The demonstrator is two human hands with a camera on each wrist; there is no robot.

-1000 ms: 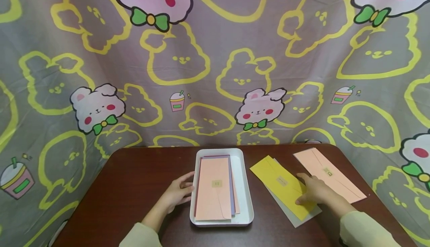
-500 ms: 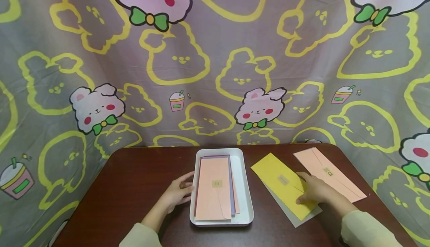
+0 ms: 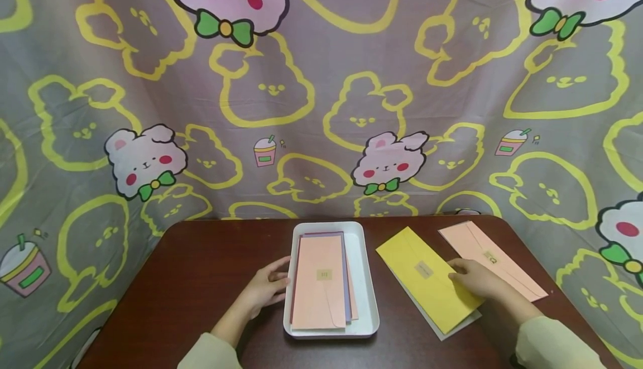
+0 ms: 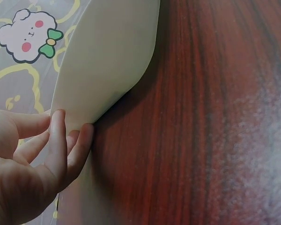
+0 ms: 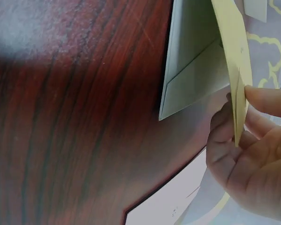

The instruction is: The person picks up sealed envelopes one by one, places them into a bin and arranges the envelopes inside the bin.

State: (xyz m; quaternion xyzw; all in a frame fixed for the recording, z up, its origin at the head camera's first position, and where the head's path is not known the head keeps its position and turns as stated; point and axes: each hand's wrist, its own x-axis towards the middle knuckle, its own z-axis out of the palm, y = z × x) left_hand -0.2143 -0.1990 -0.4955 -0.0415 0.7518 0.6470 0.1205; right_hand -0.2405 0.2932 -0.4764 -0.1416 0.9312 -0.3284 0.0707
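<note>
Right hand [image 3: 474, 278] pinching a yellow envelope [image 3: 427, 293] by its right edge, label [image 3: 424, 269] unreadable, grey envelope [image 3: 444, 333] mostly hidden beneath, white tray [image 3: 363, 279] to the left, left hand [image 3: 261, 290] apparently gripping its left rim, both sleeves [image 3: 211, 352] cut off

The person's left sleeve [image 3: 210, 352] and right sleeve [image 3: 557, 344] are both showing a pale cream with a faint green tinge. They are looking plain and loose, each ending well short of the hand. A dark patch [image 3: 513, 360] is showing under the right sleeve's edge, too unclear to name. The left hand [image 3: 263, 288] and right hand [image 3: 474, 279] are showing bare.
</note>
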